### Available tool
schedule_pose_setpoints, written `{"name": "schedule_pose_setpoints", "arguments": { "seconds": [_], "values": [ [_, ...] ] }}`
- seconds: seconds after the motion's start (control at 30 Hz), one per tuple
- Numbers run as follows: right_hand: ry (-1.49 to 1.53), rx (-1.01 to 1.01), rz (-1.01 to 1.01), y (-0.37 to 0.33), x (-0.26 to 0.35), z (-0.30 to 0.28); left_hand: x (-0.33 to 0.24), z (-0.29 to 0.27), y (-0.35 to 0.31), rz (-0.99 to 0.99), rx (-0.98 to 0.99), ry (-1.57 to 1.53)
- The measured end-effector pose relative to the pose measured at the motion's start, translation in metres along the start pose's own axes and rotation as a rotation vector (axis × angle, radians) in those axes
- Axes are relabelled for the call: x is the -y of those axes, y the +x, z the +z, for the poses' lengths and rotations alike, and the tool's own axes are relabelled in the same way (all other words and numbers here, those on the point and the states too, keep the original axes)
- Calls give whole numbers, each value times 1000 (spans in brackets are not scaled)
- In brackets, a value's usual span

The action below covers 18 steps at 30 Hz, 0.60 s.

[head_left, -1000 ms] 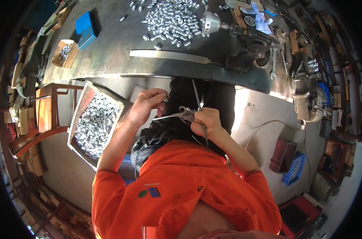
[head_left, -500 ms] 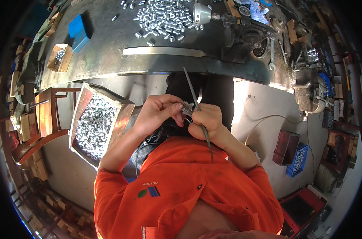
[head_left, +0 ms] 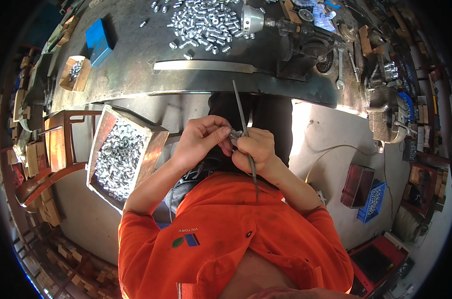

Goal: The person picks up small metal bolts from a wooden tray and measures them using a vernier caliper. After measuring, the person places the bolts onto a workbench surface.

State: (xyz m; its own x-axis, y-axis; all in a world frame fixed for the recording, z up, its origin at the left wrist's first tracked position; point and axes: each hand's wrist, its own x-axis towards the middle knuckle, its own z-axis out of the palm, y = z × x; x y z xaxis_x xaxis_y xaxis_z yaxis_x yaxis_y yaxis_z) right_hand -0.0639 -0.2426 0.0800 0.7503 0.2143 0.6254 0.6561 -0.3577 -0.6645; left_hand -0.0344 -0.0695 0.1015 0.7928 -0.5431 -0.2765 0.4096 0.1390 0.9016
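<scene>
My left hand [head_left: 200, 142] pinches a small silvery metal fitting [head_left: 234, 134] between thumb and fingers, in front of my body and over my lap. Wrapped closed beside it, my right hand [head_left: 256, 148] grips a slim, tapered file [head_left: 240, 107]. The file stands nearly upright in the picture, its thin tip toward the bench and its other end over my orange shirt. Both hands almost meet at the fitting, and fingers hide most of it. Whether the file touches the fitting cannot be made out.
Across the workbench [head_left: 131, 50] lie a heap of metal fittings [head_left: 206, 25], a flat metal bar [head_left: 203, 66] and a chucked machine [head_left: 253, 20]. A wooden box of fittings [head_left: 119, 159] stands at my left. A vise [head_left: 385, 117] and blue bin [head_left: 371, 202] are at right.
My right hand has shifted slightly left and the file has turned a little more upright, its tip slightly farther toward the bench. The left hand keeps its pinch on the fitting.
</scene>
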Motion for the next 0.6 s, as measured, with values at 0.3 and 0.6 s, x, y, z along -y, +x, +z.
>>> {"name": "schedule_pose_setpoints", "arguments": {
  "seconds": [0.3, 0.6],
  "values": [
    [66, -29, 94, 0, 2, 3, -1, 1, 2, 8, 16, -29],
    [265, 5, 470, -13, 9, -17, -5, -22, 8, 223, -242, 540]
  ]
}}
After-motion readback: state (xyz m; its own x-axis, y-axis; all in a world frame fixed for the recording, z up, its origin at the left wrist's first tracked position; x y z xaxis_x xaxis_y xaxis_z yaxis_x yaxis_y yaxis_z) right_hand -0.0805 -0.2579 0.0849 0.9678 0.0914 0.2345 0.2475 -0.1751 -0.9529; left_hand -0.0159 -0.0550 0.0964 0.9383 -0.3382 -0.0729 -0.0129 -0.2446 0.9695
